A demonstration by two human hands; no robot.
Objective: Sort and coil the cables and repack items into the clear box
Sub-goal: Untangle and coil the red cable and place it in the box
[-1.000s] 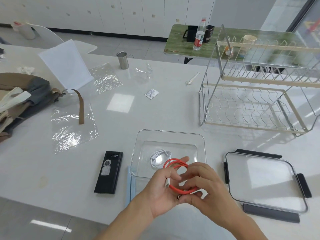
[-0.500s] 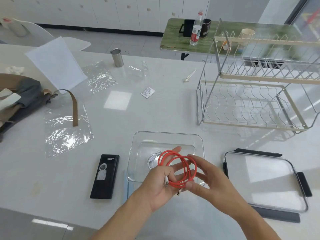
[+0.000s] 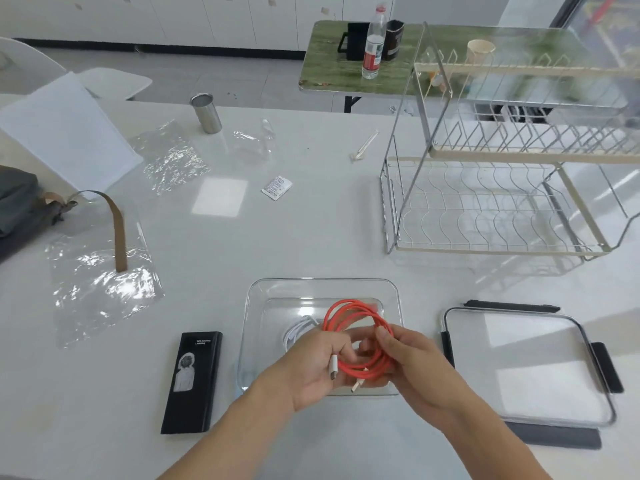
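A coiled red cable with white plugs is held over the clear box by both hands. My left hand grips the coil's lower left side, one white plug hanging by its palm. My right hand pinches the coil's right side. A coiled white cable lies inside the box, partly hidden behind my left hand. The box's clear lid with black clasps lies to the right. A black flat box lies to the left of the clear box.
A two-tier wire dish rack stands at the back right. Clear plastic bags and a bag with a brown strap lie at the left. A steel cup, a small sachet and white paper sit farther back.
Both hands have carried the red coil forward and up over the clear box, and the coil has opened into a wider ring. The view has shifted slightly.
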